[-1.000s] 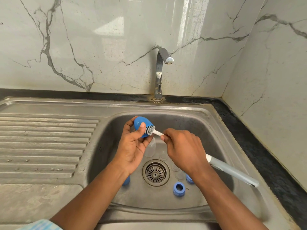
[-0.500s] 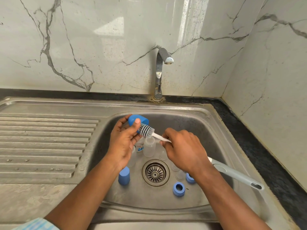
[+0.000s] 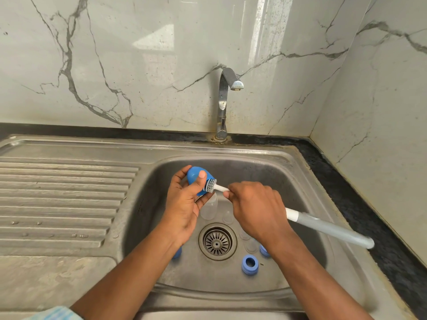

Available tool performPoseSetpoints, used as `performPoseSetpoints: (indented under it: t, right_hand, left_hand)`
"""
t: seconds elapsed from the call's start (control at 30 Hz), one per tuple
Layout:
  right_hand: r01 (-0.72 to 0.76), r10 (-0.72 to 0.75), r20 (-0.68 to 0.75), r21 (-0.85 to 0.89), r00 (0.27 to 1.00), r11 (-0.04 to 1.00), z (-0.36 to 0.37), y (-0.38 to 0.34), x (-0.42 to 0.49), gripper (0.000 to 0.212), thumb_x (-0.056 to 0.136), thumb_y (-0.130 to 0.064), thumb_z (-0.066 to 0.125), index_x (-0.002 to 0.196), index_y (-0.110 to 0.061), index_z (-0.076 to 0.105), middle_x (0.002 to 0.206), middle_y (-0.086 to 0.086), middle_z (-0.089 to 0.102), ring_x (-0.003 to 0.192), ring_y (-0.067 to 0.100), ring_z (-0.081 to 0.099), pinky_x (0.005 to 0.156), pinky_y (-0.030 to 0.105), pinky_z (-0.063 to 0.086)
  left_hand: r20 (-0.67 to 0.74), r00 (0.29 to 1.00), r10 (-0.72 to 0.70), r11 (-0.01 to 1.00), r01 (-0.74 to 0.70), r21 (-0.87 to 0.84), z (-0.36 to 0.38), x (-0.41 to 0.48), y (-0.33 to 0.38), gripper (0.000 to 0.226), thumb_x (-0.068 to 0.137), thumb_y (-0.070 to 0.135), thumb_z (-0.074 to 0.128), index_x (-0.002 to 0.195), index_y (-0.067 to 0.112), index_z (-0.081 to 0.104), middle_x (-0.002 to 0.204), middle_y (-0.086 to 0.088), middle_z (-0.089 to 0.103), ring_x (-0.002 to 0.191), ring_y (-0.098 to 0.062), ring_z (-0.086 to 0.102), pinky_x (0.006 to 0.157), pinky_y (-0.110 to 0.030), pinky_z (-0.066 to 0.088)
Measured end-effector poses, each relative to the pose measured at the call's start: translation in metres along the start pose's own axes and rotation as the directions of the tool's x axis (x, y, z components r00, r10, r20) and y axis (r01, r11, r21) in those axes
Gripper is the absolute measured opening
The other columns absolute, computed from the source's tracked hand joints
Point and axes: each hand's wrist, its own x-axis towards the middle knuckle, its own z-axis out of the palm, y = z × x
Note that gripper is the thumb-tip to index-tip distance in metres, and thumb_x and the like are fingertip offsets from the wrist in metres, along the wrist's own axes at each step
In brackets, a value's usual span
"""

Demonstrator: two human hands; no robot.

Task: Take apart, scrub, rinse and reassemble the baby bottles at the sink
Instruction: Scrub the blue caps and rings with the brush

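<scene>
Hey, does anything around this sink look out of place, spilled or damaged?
Nothing really stands out. The loose blue ring and clear bottle in the sink fit a bottle taken apart. The left hand holds a blue cap, the right hand the brush. Only the tap base looks stained.

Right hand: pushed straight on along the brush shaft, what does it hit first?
Probably the blue cap gripped by the left hand. The right hand points up-left along the brush, whose bristle head is at the cap's opening; the left thumb lies beside that line. Depth is unclear.
</scene>
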Motion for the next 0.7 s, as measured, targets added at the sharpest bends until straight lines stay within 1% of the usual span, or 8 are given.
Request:
performPoseSetpoints:
  t: [0.07,0.13,0.17,0.27,0.37,0.47,0.6,0.7]
  right_hand:
    - [0.03,-0.029,0.048,-0.01,0.998,1.0,-0.001,-0.001,-0.002,0.033,0.105,-0.045,0.03,0.087,-0.026,0.05,0.07,-0.005,0.045,0.065,0.023,0.044,0.062,0.034,0.032]
    - [0.054,-0.055,0.076,0.009,0.996,0.998,-0.002,0.0,-0.004,0.033,0.106,-0.045,0.028,0.089,-0.025,0.05,0.065,-0.005,0.041,0.063,0.021,0.042,0.062,0.035,0.032]
    - [0.058,-0.06,0.073,0.03,0.995,0.998,-0.002,0.002,-0.004,0.033,0.106,-0.045,0.03,0.091,-0.025,0.051,0.064,-0.005,0.042,0.062,0.02,0.042,0.062,0.034,0.032]
    - [0.066,-0.072,0.034,0.151,0.997,0.986,-0.002,0.004,-0.004,0.021,0.101,-0.045,0.046,0.105,-0.03,0.059,0.07,-0.008,0.055,0.065,0.016,0.05,0.062,0.032,0.036]
    - [0.039,-0.041,0.002,0.222,0.999,0.974,0.0,0.0,-0.003,0.02,0.094,-0.038,0.061,0.111,-0.032,0.052,0.083,-0.007,0.067,0.073,0.016,0.061,0.064,0.032,0.044]
    - [-0.01,0.027,-0.068,0.241,0.997,0.971,0.002,0.001,-0.001,0.015,0.095,-0.031,0.06,0.103,-0.027,0.048,0.081,-0.004,0.068,0.068,0.02,0.061,0.064,0.035,0.048]
    - [-0.038,0.052,-0.063,0.209,0.997,0.977,0.003,0.001,0.0,0.011,0.097,-0.033,0.057,0.101,-0.025,0.051,0.078,-0.002,0.065,0.07,0.023,0.06,0.063,0.035,0.046]
    - [-0.045,0.057,-0.056,0.186,0.997,0.982,0.001,0.002,0.0,0.012,0.099,-0.036,0.054,0.103,-0.025,0.053,0.079,-0.002,0.065,0.072,0.023,0.06,0.064,0.036,0.046]
  left_hand:
    - [-0.04,0.999,0.009,1.0,-0.008,0.022,-0.002,0.003,0.004,0.056,0.07,0.017,0.072,0.123,0.014,0.052,0.113,-0.009,0.065,0.089,-0.022,0.071,0.08,-0.035,0.057]
    - [-0.058,0.998,0.004,1.0,-0.005,-0.019,-0.006,0.007,0.011,0.059,0.071,0.017,0.072,0.126,0.012,0.052,0.116,-0.011,0.064,0.085,-0.02,0.071,0.07,-0.03,0.059]
    - [-0.059,0.998,-0.004,0.999,0.002,-0.047,-0.008,0.008,0.014,0.059,0.071,0.017,0.072,0.127,0.013,0.052,0.117,-0.011,0.063,0.084,-0.019,0.07,0.069,-0.028,0.059]
    - [-0.008,1.0,-0.025,0.998,0.024,-0.056,-0.01,0.007,0.014,0.059,0.075,0.02,0.07,0.13,0.011,0.052,0.117,-0.012,0.064,0.087,-0.018,0.069,0.072,-0.026,0.058]
    - [0.05,0.998,-0.044,0.992,0.049,-0.112,-0.004,0.002,0.007,0.056,0.075,0.016,0.068,0.128,0.013,0.051,0.103,-0.01,0.069,0.087,-0.019,0.069,0.078,-0.027,0.058]
    - [0.097,0.995,-0.031,0.988,0.045,-0.145,0.002,-0.002,0.004,0.047,0.074,0.012,0.066,0.12,0.015,0.054,0.097,-0.007,0.072,0.089,-0.018,0.071,0.086,-0.031,0.057]
    - [0.1,0.994,-0.043,0.983,0.06,-0.174,0.003,-0.002,0.003,0.046,0.074,0.01,0.065,0.119,0.014,0.055,0.098,-0.01,0.072,0.091,-0.02,0.073,0.084,-0.032,0.06]
    - [0.077,0.996,-0.04,0.99,0.05,-0.129,0.003,-0.001,0.004,0.049,0.074,0.011,0.066,0.121,0.013,0.054,0.106,-0.012,0.069,0.094,-0.022,0.071,0.083,-0.032,0.06]
